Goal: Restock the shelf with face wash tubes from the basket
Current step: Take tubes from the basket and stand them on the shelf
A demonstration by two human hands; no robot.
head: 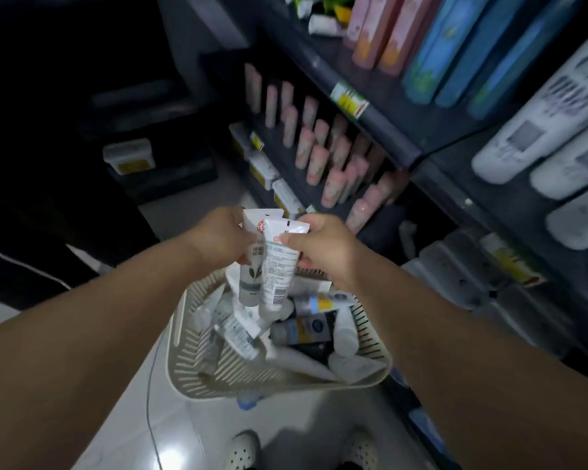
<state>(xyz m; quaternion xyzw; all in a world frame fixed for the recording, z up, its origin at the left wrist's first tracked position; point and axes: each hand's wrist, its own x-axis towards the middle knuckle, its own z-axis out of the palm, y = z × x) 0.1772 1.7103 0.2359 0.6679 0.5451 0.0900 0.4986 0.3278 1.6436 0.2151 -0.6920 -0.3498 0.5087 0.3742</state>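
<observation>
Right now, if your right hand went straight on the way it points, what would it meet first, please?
Probably the leaf-printed tube in the left hand: the right hand, holding the barcode tube, points along its forearm straight at it. The two tubes look to be touching, though depth is unclear.

Two white tubes (pixel 279 262) upright, caps down; beige basket (pixel 184 357) beneath holds more.

We are seeing a dim scene, with the upper left of the frame sinking into near black. Glare is bouncing off the pale floor (pixel 176 450) at bottom centre. Blur is smearing goods on the shelf (pixel 389 132) at the right, and wide-angle distortion is bending the edges.
</observation>
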